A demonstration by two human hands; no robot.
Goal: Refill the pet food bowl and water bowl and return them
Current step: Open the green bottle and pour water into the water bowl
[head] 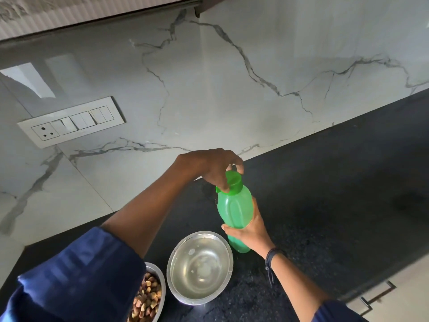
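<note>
A green plastic bottle (234, 210) stands tilted on the black counter (325, 194), just behind a steel water bowl (200, 267) that holds clear water. My right hand (249, 231) is wrapped around the bottle's lower body. From above, my left hand (214, 167) pinches the green cap (233, 181) with its fingertips. A second steel bowl (148, 298) with brown kibble sits at the bottom left, partly hidden by my left sleeve.
A marble backsplash rises behind the counter, with a white switch and socket panel (72, 122) on the left. A cabinet front with a metal handle (378, 293) shows below the counter edge at the bottom right.
</note>
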